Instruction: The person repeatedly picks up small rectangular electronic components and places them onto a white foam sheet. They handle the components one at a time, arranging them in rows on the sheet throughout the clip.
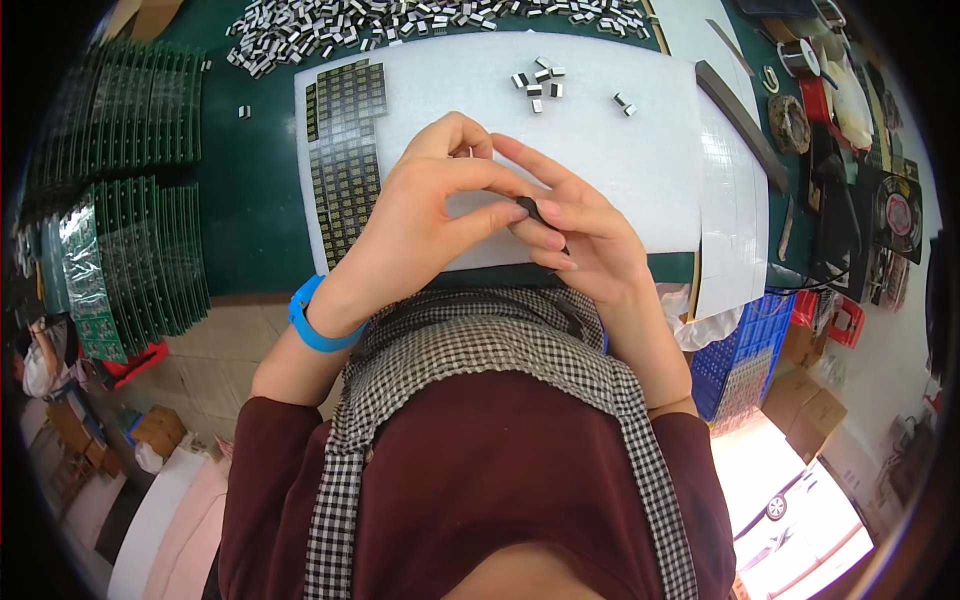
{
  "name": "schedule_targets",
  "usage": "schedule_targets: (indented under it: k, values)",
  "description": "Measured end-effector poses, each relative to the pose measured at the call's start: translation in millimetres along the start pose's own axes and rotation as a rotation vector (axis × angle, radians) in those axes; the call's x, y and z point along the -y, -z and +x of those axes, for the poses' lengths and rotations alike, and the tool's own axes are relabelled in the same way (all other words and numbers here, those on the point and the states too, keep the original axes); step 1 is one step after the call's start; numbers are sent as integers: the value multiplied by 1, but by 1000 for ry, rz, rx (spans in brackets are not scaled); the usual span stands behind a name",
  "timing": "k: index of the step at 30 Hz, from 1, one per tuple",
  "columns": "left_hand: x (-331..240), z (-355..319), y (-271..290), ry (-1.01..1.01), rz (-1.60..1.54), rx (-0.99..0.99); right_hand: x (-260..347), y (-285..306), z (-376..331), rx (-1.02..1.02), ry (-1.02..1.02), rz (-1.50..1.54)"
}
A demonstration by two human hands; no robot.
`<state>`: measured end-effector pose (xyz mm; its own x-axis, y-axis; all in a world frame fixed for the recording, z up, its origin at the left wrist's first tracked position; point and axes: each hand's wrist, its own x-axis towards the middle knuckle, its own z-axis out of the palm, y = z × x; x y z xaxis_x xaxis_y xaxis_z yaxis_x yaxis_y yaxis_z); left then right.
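Observation:
Above the near part of a white foam sheet (480, 85), my two hands meet. Thumb and forefinger of my left hand (425, 205) pinch one end of a small, dark, narrow piece (530, 208). My right hand (605, 235) grips the same piece lower down, its fingers curled around it. Most of the piece is covered by fingers, so its kind does not show. Left of my left hand lie sheets of small dark stickers with yellowish marks (345, 185). Several small black-and-white blocks (540, 85) rest on the foam beyond my hands.
A large heap of similar blocks (330, 25) covers the far table. Rows of green circuit boards (145, 250) stand at the left. A dark bar (740, 125) lies along the foam's right edge, and a blue crate (735, 345) sits below the table's right side.

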<state>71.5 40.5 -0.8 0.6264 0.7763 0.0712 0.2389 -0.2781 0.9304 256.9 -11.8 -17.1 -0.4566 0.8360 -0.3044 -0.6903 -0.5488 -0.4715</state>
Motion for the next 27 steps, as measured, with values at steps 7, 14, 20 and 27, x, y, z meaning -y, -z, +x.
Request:
schedule_targets:
  k: [7,14,20,27]
  values:
    - [-4,2,7,-52,48,104,-2,-6,1,-15,-33,-110]
    - [-6,2,7,-31,92,99,-8,-6,1,-85,-49,-267]
    - [-3,2,15,-13,98,17,-5,-3,1,-145,-62,-344]
    - [0,0,13,67,29,32,-8,-11,1,-266,0,-554]
